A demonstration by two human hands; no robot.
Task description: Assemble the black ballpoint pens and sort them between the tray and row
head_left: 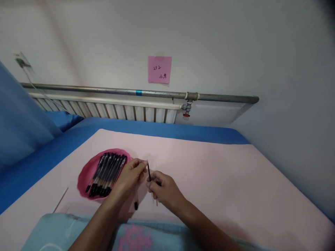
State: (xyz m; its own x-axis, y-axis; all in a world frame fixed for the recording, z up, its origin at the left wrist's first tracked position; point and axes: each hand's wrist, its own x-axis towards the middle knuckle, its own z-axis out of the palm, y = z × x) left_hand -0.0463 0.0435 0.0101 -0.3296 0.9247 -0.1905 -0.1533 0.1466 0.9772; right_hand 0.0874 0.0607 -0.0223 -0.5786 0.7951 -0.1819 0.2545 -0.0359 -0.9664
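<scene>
Both my hands are over the pink surface, just right of a pink bowl (81, 176). A slim pen refill (149, 170) stands nearly upright between them, dark above and yellowish at its lower end. My left hand (131, 176) pinches its top end. Lower down, the fingers of my right hand (166, 190) are closed around the refill, and a small black piece shows by them, too small to name. Below my left hand appears a clear pen barrel with a black end (136, 205); whether that hand holds it is hidden. Several black-capped pens (108, 172) lie side by side in the bowl.
A thin white stick (60, 199) lies left of the bowl. Light-blue cloth with a pink pattern (134, 237) covers the near edge. Behind the blue bed edge (162, 131) are a radiator (128, 112), a metal pipe (110, 91) and a red-handled valve (186, 115).
</scene>
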